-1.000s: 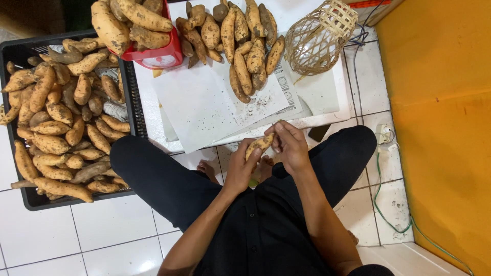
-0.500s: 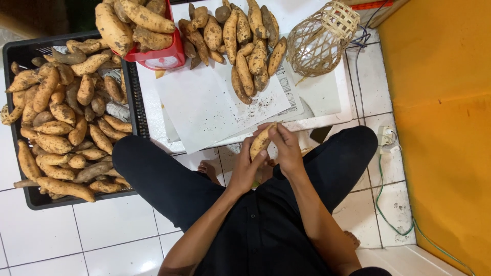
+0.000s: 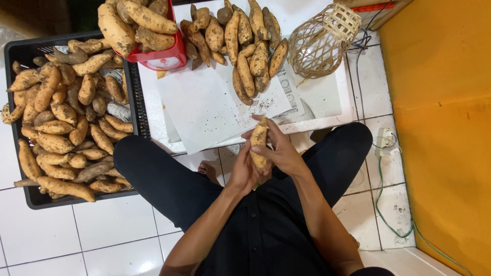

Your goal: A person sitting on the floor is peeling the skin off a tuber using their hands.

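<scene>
I sit cross-legged on white floor tiles in black clothes. Both hands hold one sweet potato [image 3: 259, 139] upright over my lap. My left hand [image 3: 242, 173] cups its lower end from below. My right hand [image 3: 280, 151] wraps its right side, with fingers curled across the front. Just beyond the potato lies white paper [image 3: 204, 107] speckled with dirt.
A black crate [image 3: 20, 51] at the left is filled with several sweet potatoes [image 3: 61, 122]. A red scale [image 3: 161, 56] bears more potatoes. Another pile [image 3: 240, 41] lies on the paper. A woven bamboo basket [image 3: 322, 41] lies at top right, with an orange wall [image 3: 440, 117] and a green cable [image 3: 381, 199].
The potato has been turned more upright between my hands and lifted slightly toward the paper. My fingers have shifted along it.
</scene>
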